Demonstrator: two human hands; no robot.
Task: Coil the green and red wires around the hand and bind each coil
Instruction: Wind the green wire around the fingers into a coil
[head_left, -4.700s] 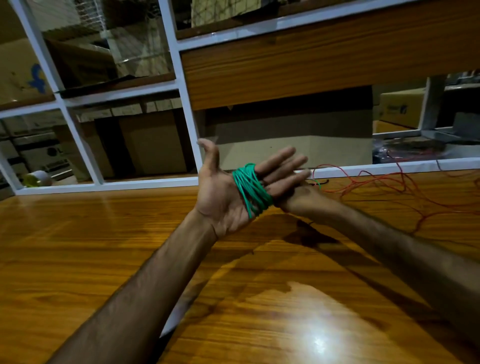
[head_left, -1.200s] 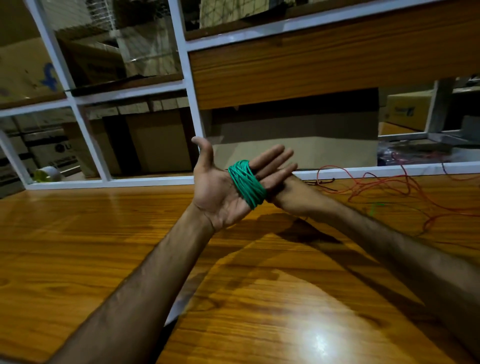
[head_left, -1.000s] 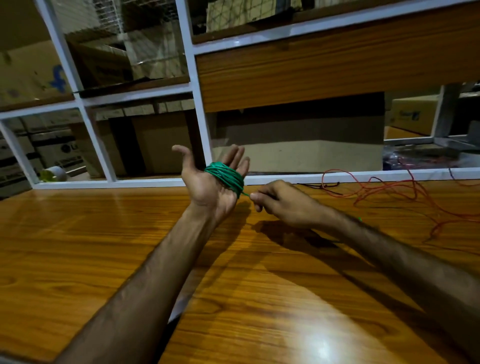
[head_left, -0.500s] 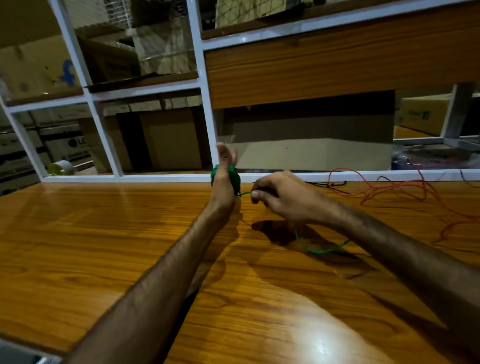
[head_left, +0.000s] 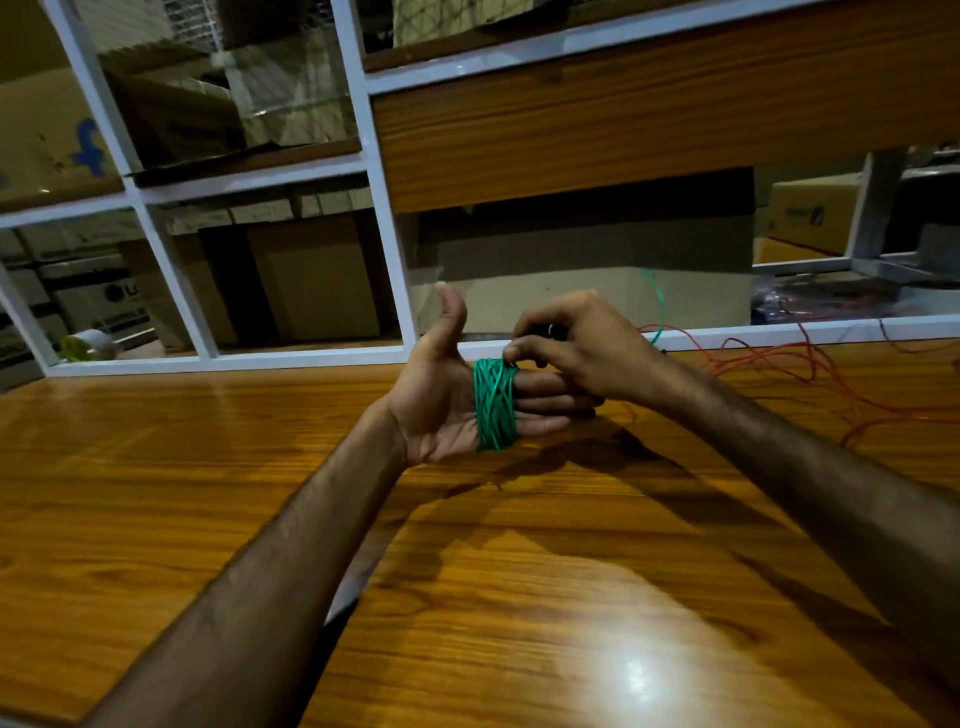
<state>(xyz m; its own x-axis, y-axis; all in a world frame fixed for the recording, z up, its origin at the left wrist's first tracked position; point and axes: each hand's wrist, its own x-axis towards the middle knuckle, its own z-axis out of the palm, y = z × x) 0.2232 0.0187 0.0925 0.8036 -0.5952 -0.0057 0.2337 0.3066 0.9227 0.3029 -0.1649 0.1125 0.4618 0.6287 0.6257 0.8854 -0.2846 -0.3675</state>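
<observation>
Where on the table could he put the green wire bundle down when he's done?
The wooden table is bare to the left of the left hand, up to the white frame. It is also bare in front, around the light glare. The far right is crowded with loose red wire.

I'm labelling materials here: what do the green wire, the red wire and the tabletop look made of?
Green wire: smooth, slightly glossy sheath, probably plastic insulation; whatever is inside is hidden.
Red wire: thin, with the same plastic-looking coating, lying in loose loops.
Tabletop: wood or wood-look laminate, judging by the grain pattern; its glossy finish reflects a bright lamp glare.
</observation>
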